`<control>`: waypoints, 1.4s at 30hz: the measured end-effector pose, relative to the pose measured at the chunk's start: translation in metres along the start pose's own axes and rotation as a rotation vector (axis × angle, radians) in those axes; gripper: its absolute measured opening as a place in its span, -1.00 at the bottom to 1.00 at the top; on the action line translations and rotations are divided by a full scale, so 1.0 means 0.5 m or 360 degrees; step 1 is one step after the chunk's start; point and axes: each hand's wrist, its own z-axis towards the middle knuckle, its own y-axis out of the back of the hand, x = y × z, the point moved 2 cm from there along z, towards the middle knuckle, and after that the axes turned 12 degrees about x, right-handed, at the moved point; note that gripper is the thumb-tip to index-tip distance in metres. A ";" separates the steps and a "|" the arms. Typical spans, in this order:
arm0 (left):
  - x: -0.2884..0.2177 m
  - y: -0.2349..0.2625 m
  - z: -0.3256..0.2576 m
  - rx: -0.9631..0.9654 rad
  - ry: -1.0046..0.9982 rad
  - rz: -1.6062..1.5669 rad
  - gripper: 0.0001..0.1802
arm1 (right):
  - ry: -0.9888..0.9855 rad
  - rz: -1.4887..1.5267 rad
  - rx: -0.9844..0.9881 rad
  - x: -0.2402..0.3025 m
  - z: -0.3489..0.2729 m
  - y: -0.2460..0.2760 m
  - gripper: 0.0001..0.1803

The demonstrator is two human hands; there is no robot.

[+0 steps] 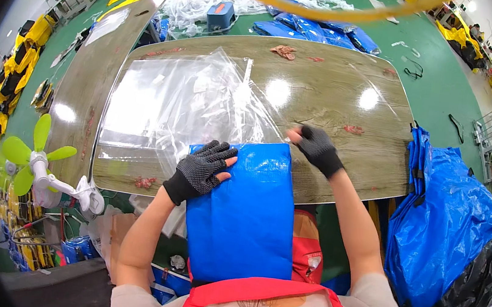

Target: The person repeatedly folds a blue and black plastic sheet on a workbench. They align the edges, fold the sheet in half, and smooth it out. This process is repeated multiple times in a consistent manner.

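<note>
1. Apparently for steadiness, the left hand [204, 168] lies flattened on the folded blue sheet [242, 217], which overhangs the table's [325, 111] near edge.
2. The right hand [318, 150] curls beside the sheet's far right corner; whether it pinches anything cannot be told.
3. Clear plastic [163, 100] lies beyond, probably for easy reach.

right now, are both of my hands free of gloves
No, the left hand and the right hand both wear dark gloves that reach down to the wrists.

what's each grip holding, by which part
The left grip lies on the folded blue material near its upper left corner; whether it clasps, or the right grip holds anything, cannot be told.
</note>
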 end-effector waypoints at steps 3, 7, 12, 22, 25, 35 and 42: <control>-0.002 0.001 -0.007 0.0053 0.0091 0.0006 -0.49 | -0.0347 -0.0047 0.0671 0.009 0.126 -0.053 -0.51; -0.006 0.023 -0.027 -0.0060 0.0327 0.0214 -0.34 | -0.0147 0.0696 0.0632 -0.053 0.130 -0.022 -0.71; 0.007 0.002 -0.052 -0.0261 0.0306 0.0137 -0.40 | -0.0344 0.0961 0.0548 -0.052 0.031 -0.041 -0.68; 0.009 -0.023 -0.068 -0.0456 0.0304 0.0123 -0.44 | -0.0002 0.0031 0.0131 0.019 0.016 -0.068 -0.61; 0.005 -0.019 -0.068 -0.0488 0.0252 0.0062 -0.46 | -0.0041 0.0400 0.0104 -0.044 0.029 -0.076 -0.63; -0.008 0.001 -0.092 -0.0494 0.0367 0.0039 -0.38 | -0.0155 0.0740 -0.0213 0.028 -0.017 -0.109 -0.64; 0.006 -0.011 -0.096 -0.0497 0.0382 0.0093 -0.37 | -0.0216 -0.0039 -0.0540 -0.021 -0.058 -0.180 -0.63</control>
